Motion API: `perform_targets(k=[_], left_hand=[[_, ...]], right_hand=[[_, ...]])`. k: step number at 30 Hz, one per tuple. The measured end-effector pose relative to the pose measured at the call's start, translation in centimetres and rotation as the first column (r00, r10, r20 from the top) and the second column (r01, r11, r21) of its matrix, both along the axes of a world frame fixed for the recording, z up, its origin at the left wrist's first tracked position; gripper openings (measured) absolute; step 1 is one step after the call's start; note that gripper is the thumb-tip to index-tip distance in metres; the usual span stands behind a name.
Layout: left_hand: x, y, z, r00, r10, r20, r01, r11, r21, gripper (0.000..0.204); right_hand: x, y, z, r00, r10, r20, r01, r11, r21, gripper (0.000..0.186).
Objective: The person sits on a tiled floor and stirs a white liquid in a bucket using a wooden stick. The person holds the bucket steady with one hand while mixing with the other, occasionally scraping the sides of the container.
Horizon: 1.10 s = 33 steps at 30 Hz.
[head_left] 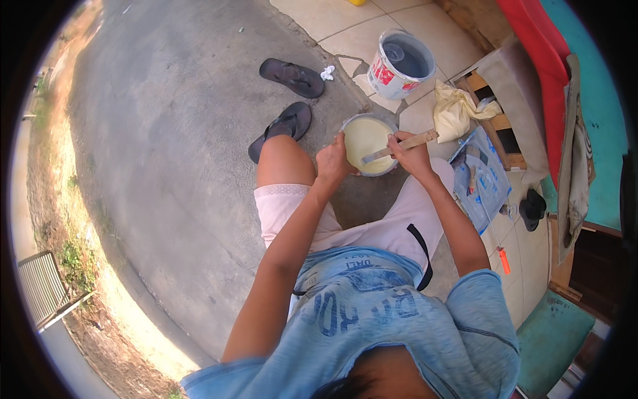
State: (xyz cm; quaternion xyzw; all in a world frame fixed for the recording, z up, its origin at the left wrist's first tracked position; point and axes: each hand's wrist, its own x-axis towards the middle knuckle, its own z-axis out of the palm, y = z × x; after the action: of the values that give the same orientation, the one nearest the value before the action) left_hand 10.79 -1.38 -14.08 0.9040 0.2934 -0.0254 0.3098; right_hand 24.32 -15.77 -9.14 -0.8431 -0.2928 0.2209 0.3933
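A round tub (389,120) of pale, creamy yellow liquid (363,138) sits between my knees. My left hand (334,159) is closed on the tub's left rim, with its thumb at the edge. In my right hand (411,155) is a flat wooden stick (423,139), gripped partway along. Its grey, flat lower end dips into the liquid near the right side, and its bare wooden end sticks out past my fingers to the right. How deep the stick reaches is hidden by the liquid.
Beyond the tub stands a white bucket (392,88) with grey content and a small cup inside. A yellowish bag (454,116) and a blue-white plastic sack (484,174) lie to the right. Dark flip-flops (292,76) are ahead. An orange-handled tool (504,261) rests on the tiles.
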Motion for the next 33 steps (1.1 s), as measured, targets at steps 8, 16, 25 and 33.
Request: perform_targets(k=[8, 16, 25, 33], left_hand=[[-0.3, 0.1, 0.2, 1.0, -0.007, -0.002, 0.007, 1.0, 0.0, 0.11], [0.2, 0.0, -0.1, 0.998, -0.011, -0.056, 0.009, 0.999, -0.046, 0.11], [0.2, -0.1, 0.9, 0.998, -0.003, -0.058, 0.001, 1.0, -0.025, 0.109], [0.1, -0.2, 0.1, 1.0, 0.007, -0.009, -0.007, 1.0, 0.001, 0.11]], right_hand=[[-0.8, 2.4, 1.4, 0.926, 0.081, 0.37, -0.174, 0.958, 0.226, 0.014], [-0.5, -2.1, 0.9, 0.996, -0.083, 0.032, 0.083, 0.997, -0.004, 0.022], [-2.3, -2.0, -0.4, 0.914, 0.009, 0.405, -0.122, 0.959, 0.255, 0.014], [-2.3, -3.9, 1.9, 0.977, 0.177, 0.121, -0.177, 0.984, -0.011, 0.017]])
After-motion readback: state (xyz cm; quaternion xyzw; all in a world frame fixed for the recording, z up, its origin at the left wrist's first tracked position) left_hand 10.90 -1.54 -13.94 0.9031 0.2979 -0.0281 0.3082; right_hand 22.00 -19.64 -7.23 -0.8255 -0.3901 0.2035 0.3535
